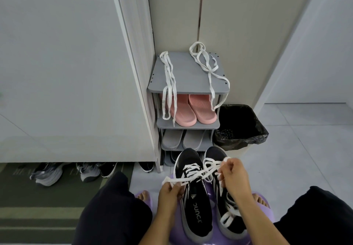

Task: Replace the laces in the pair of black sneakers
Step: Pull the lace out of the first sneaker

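Note:
Two black sneakers stand side by side on a purple stool between my knees: the left sneaker (193,197) and the right sneaker (223,199). A white lace (193,170) is threaded through the left sneaker's eyelets. My left hand (170,197) pinches one end of it at the left side. My right hand (234,176) grips the other end, pulled over the right sneaker. Another white lace hangs loose on the right sneaker (227,218). Two spare white laces (168,84) (208,69) lie draped over the top of the grey shoe rack (187,72).
The rack holds pink slippers (189,111) and grey slippers (181,139). A bin with a black bag (238,126) stands right of it. Other shoes (47,174) lie under the white cabinet at left, on a striped mat. Tiled floor spreads to the right.

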Tool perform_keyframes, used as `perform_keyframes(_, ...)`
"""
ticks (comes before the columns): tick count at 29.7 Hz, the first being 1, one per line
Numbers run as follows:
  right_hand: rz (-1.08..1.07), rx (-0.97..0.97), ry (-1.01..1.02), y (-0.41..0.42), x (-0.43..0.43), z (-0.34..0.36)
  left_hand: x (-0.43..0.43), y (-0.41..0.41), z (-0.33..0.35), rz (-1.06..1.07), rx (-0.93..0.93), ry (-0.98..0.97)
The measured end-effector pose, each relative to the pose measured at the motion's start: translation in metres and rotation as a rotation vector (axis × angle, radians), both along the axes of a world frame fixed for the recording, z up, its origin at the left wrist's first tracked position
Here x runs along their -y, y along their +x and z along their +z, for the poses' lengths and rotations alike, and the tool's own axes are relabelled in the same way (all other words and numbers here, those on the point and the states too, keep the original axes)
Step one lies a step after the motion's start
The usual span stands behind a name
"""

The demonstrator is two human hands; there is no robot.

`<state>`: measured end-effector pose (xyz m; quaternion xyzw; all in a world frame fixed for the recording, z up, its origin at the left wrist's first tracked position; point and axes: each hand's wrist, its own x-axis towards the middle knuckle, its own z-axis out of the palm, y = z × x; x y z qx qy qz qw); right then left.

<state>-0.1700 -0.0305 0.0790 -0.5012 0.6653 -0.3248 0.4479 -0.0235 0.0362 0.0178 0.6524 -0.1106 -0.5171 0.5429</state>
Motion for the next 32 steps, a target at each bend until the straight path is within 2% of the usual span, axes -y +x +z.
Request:
perform_keyframes(3, 0.122, -0.16, 0.1, 0.011, -0.009, -0.007, 0.001, -0.002, 0.003, 0.004, 0.013, -0.015)
perform_keyframes(7, 0.377, -0.703, 0.067, 0.026, -0.01, -0.009, 0.0, -0.011, 0.018, -0.028, 0.096, -0.107)
perform_keyframes(9, 0.451, -0.769, 0.12, 0.034, -0.009, -0.011, -0.001, -0.019, 0.025, -0.102, 0.141, -0.182)
perform_keyframes(12, 0.384, -0.663, 0.153, 0.045, -0.01, -0.02, -0.001, -0.022, 0.027, -0.157, 0.182, -0.191)
perform_keyframes(17, 0.114, -0.19, 0.085, 0.05, -0.024, -0.045, -0.003, -0.013, 0.021, -0.149, 0.298, -0.054)
perform_keyframes(21, 0.022, -0.115, -0.062, 0.045, -0.029, -0.044, -0.007, -0.007, 0.015, -0.137, 0.349, -0.036)
perform_keyframes(24, -0.099, 0.252, -0.073, 0.04, -0.011, -0.018, -0.008, -0.005, 0.014, -0.129, 0.332, -0.028)
perform_keyframes(26, -0.106, 0.375, -0.026, 0.037, 0.002, -0.005, -0.009, -0.005, 0.014, -0.121, 0.28, -0.014)
perform_keyframes(28, 0.005, 0.355, 0.03, 0.035, 0.003, -0.002, -0.01, -0.004, 0.014, -0.095, 0.261, -0.005)
perform_keyframes(31, 0.303, -0.055, -0.015, 0.032, -0.019, -0.019, -0.013, 0.0, 0.014, -0.099, 0.245, -0.047)
perform_keyframes(32, 0.356, -0.123, -0.037, 0.032, -0.029, -0.029, -0.013, 0.0, 0.015, -0.118, 0.225, -0.066)
